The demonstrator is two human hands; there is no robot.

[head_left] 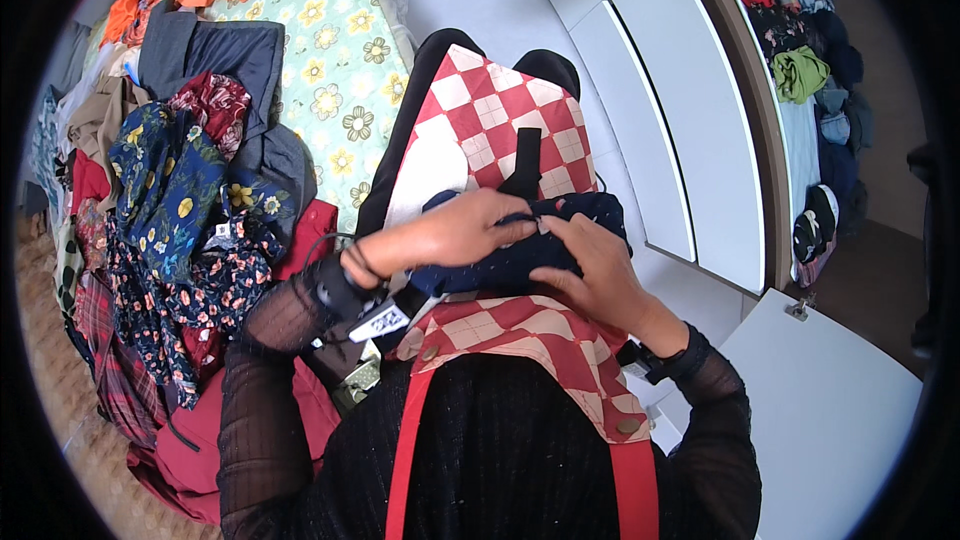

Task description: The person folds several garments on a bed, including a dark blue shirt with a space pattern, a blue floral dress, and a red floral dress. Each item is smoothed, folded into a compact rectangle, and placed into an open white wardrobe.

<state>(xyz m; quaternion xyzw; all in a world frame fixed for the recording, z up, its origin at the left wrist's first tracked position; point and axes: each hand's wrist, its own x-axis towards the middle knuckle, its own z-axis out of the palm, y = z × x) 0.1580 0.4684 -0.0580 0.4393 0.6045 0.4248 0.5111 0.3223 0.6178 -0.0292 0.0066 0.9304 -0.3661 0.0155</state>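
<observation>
A folded navy blue garment (480, 278) with small light specks lies across my lap, on a red and cream checked apron (545, 130). My left hand (468, 228) bends over its upper part, fingers closed on the navy cloth. From the other side my right hand (598, 265) pinches the same edge between thumb and fingers, and the fingertips of both hands nearly meet. A black strap (525, 160) stands up from the apron just beyond the cloth. The underside of the garment is hidden.
To the left, a large heap of clothes (165, 170) covers the edge of a bed with a flowered sheet (330, 70). An open white cabinet (690, 90) stands to the right, with folded clothes (800, 75) on its shelf. A white door panel (830, 390) juts out at lower right.
</observation>
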